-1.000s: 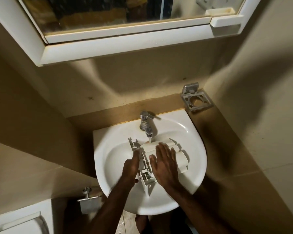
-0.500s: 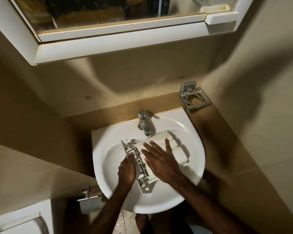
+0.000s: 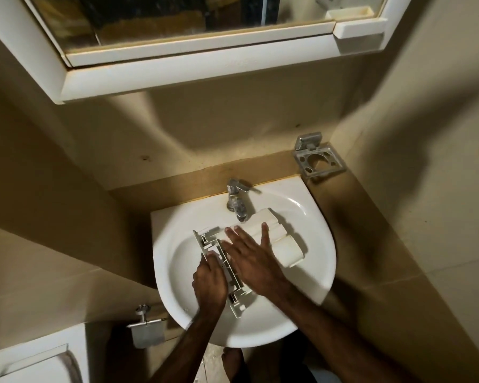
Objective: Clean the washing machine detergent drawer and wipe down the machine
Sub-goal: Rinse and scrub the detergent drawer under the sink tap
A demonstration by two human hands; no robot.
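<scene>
A: Where is the detergent drawer?
B: In the sink, under the tap.
A: And the hands?
B: Left hand grips its frame. Right hand lies flat on top, fingers straight.
A: Best way?
B: Hold tight, rub every corner.

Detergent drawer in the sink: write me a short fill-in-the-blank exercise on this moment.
1. The detergent drawer lies in the white ____.
2. The ____ hand lies flat on the drawer with straight fingers.
3. The left hand grips the drawer's ____ panel.
4. The chrome tap stands at the sink's ____ edge.

Missing words: sink; right; front; back
</scene>
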